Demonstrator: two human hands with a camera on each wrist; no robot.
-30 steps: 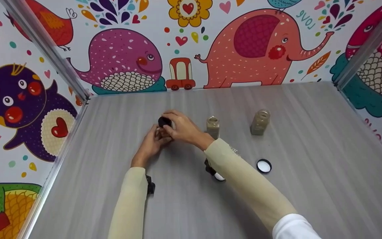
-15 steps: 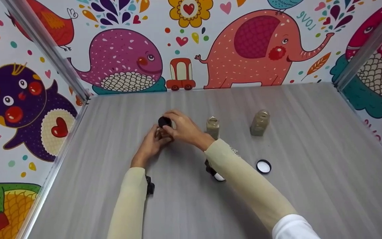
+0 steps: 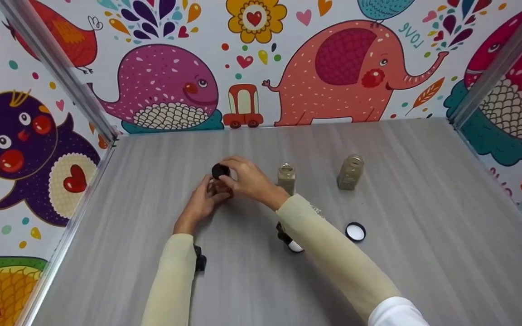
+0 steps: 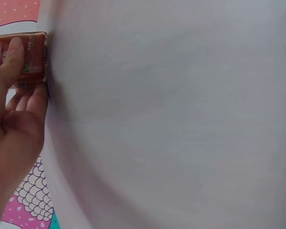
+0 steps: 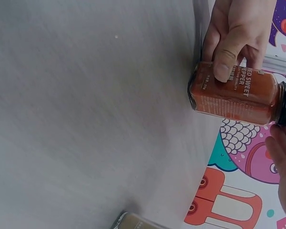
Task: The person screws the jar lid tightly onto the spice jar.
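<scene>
Fingers of the left hand [image 3: 200,202]: curled round the red jar [image 5: 257,104], with the thumb across its face.
Place of the red jar: at ten o'clock on the table [image 3: 243,290], base touching or just above the surface, cannot tell which.
Black cap [image 3: 219,171]: seated at the red jar's mouth.
Fingers of the right hand [image 3: 253,182]: clamped on the black cap, pinching from opposite sides.
Middle jar [image 3: 287,181]: at twelve o'clock, upright, lidless.
Near lid [image 3: 295,246]: just off centre toward six, white lining up, partly behind the right sleeve [image 3: 333,251].
Right jar [image 3: 349,175]: near half past one, upright, lidless.
Right lid [image 3: 355,232]: at three o'clock, white lining up.
Progress: two jars bare-mouthed, one capped; cannot tell the turning direction. If uncapping, probably two done, one left; if capping, one nearly done, two left.
</scene>
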